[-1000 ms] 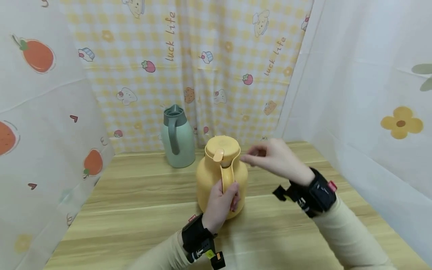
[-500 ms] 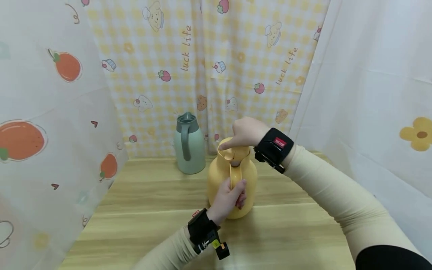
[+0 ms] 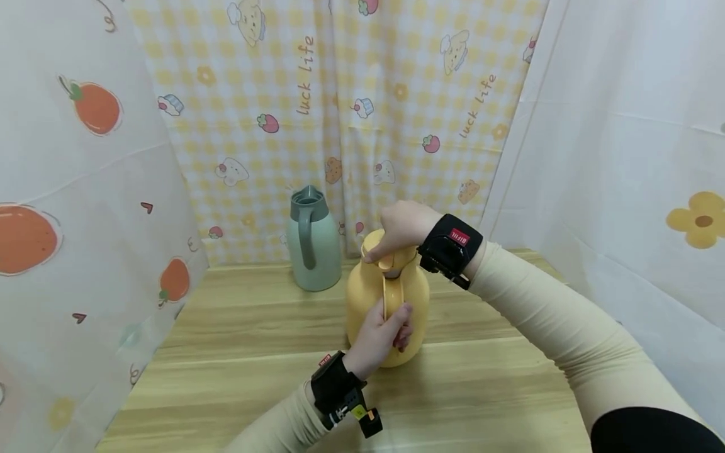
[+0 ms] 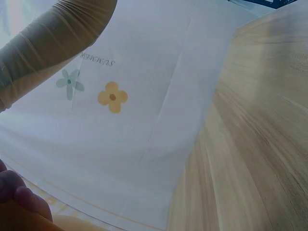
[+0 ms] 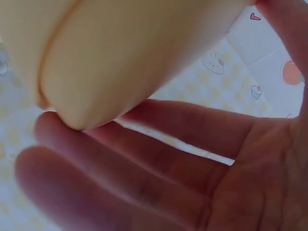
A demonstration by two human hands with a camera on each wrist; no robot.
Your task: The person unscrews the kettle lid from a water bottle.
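Note:
A yellow thermos jug [image 3: 362, 305] stands on the wooden table [image 3: 226, 327]. My left hand [image 3: 381, 333] grips its handle [image 3: 389, 296] near the bottom. From above, my right hand [image 3: 396, 228] holds the jug's lid [image 3: 391, 263], fingers wrapped over its far side. In the right wrist view the yellow lid [image 5: 120, 53] fills the top, with my fingers [image 5: 159, 159] cupped under it. The left wrist view catches only my fingertips [image 4: 14, 195] and a sliver of the jug [image 4: 77, 224] at the bottom left.
A pale green jug [image 3: 313, 242] with a grey handle stands behind and left of the yellow one, near the back curtain [image 3: 351, 107]. Printed curtains close in the left side [image 3: 85, 189] and the right side [image 3: 612, 157]. Bare table [image 4: 260, 144] lies in front.
My right hand has moved from beside the jug onto its lid and settled lower on it. My left hand has kept its hold on the handle.

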